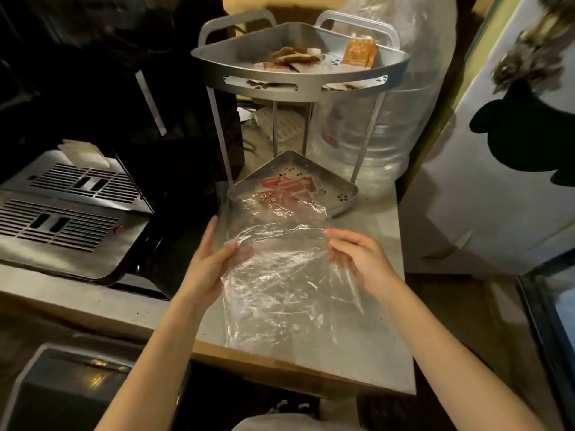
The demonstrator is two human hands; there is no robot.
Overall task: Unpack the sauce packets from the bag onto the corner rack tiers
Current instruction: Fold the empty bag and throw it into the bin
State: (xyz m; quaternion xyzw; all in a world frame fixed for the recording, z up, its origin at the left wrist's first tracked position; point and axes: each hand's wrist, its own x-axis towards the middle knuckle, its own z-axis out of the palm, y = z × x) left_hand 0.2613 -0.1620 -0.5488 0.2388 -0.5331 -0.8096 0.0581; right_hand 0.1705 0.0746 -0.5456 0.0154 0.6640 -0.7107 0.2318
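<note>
A clear plastic bag (280, 275) lies spread over the grey counter, its far end draped across the front of the lower rack tier (345, 194). My left hand (208, 262) holds the bag's left edge, and my right hand (357, 256) pinches its right edge. Red sauce packets (295, 185) lie in the lower tier, partly behind the bag's film. Brown packets (294, 59) and an orange packet (359, 52) sit on the upper tier (311, 85) of the metal corner rack. The bag looks flat, with nothing visible inside.
A steel appliance with vent slots (71, 209) stands to the left on the counter. A large clear water jug (382, 126) stands behind the rack on the right. A white fridge door (497, 181) closes off the right side. The counter's wooden front edge (280, 365) runs below the bag.
</note>
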